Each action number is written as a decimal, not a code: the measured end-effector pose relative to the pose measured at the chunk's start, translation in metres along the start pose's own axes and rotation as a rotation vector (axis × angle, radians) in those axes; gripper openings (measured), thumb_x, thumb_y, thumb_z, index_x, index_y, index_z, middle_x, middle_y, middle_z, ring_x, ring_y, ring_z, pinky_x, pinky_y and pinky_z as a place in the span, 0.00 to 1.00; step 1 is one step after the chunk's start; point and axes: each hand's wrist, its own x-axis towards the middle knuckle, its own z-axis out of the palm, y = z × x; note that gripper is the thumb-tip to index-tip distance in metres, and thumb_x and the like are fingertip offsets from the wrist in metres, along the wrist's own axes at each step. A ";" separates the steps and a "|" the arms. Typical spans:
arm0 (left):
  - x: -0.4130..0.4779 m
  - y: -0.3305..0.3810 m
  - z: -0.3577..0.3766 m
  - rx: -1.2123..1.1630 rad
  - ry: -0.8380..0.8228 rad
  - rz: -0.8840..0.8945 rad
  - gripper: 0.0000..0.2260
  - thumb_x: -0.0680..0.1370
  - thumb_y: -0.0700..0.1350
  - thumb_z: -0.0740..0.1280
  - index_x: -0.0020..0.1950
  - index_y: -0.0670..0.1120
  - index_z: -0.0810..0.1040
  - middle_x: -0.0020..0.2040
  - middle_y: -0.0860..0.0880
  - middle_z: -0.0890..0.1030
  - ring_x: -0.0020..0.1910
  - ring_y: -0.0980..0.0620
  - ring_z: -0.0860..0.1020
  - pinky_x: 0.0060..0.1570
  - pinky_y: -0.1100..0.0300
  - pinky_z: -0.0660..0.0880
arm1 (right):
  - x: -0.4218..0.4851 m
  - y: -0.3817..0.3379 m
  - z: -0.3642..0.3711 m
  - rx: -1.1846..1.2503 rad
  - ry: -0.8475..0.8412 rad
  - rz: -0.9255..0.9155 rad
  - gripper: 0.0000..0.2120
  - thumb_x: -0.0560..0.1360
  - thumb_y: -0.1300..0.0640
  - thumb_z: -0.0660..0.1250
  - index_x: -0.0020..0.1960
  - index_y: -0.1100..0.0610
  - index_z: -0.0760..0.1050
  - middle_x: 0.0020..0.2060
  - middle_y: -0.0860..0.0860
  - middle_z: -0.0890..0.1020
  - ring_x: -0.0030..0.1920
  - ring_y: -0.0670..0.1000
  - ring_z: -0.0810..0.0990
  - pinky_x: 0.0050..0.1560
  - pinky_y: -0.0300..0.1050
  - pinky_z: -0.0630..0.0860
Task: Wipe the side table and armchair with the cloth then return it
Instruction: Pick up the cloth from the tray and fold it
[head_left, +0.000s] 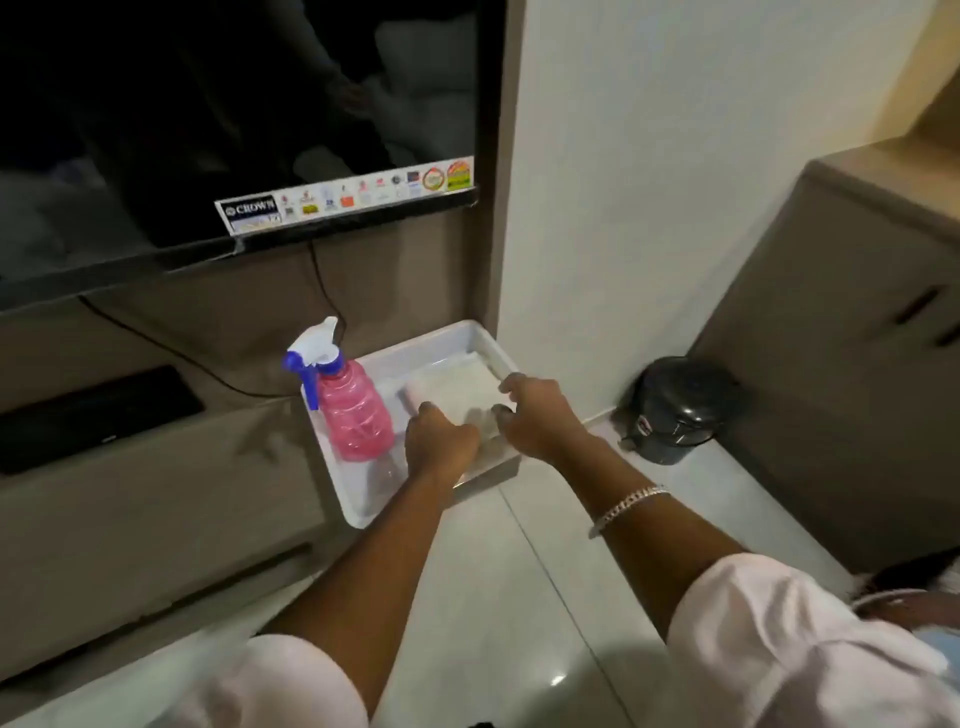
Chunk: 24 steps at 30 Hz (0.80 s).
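A folded white cloth (453, 391) lies in a white plastic tray (415, 347) on the TV cabinet's right end. Both hands reach into the tray over the cloth's near edge. My left hand (440, 446) is curled, fingers down on the cloth's near left corner. My right hand (537, 415) is spread over the near right corner, fingertips touching the cloth. Whether either hand grips the cloth is unclear. The side table and armchair are out of view.
A pink spray bottle (349, 406) with a white and blue trigger stands in the tray's left side. A television (208, 130) hangs above. A small black pedal bin (675, 410) sits on the floor by the wall. A brown cabinet (841, 322) stands at right.
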 end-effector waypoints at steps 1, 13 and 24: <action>0.011 -0.003 0.002 -0.071 0.006 -0.090 0.24 0.77 0.47 0.70 0.71 0.40 0.71 0.67 0.40 0.79 0.64 0.38 0.79 0.62 0.49 0.79 | 0.008 0.000 0.011 -0.065 -0.053 0.051 0.18 0.76 0.55 0.64 0.63 0.60 0.74 0.59 0.59 0.81 0.58 0.60 0.80 0.61 0.51 0.77; 0.040 0.037 0.008 -0.589 -0.112 -0.177 0.25 0.67 0.39 0.77 0.63 0.38 0.77 0.53 0.40 0.85 0.50 0.40 0.84 0.48 0.45 0.84 | 0.020 0.028 0.000 0.221 -0.040 0.142 0.14 0.79 0.57 0.62 0.62 0.57 0.77 0.58 0.56 0.83 0.57 0.56 0.81 0.61 0.47 0.77; -0.135 0.094 0.062 -0.682 -0.786 0.206 0.26 0.69 0.36 0.69 0.67 0.37 0.76 0.60 0.37 0.84 0.59 0.37 0.82 0.57 0.43 0.82 | -0.157 0.123 -0.149 1.224 0.171 0.311 0.15 0.71 0.61 0.74 0.57 0.60 0.79 0.53 0.57 0.85 0.53 0.57 0.84 0.52 0.57 0.82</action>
